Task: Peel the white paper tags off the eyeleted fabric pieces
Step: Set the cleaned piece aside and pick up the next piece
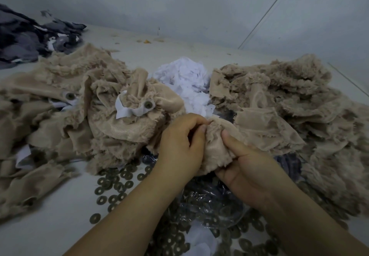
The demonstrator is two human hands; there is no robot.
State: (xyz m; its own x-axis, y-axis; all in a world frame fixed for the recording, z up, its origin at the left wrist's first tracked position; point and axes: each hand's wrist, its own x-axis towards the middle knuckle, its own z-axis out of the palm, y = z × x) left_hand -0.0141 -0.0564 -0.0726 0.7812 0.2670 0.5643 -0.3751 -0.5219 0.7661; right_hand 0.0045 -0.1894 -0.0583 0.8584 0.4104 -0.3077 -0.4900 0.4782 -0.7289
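A tan furry fabric piece [216, 146] is bunched between both hands at the centre. My left hand [181, 142] pinches its top edge with curled fingers. My right hand [245, 168] grips it from below, thumb pressed on the fur. No tag shows on this piece. In the left pile [65, 104] another piece carries a metal eyelet [148, 104] with a white paper tag [127, 109] stuck around it. A second eyelet [70, 96] lies farther left. Peeled white tags [185, 80] are heaped behind the hands.
A second pile of tan fur pieces [295, 104] lies on the right. Several loose metal washers [113, 184] and a clear plastic bag [201, 202] cover the table in front. Dark grey fabric [30, 40] sits at the back left, near the wall.
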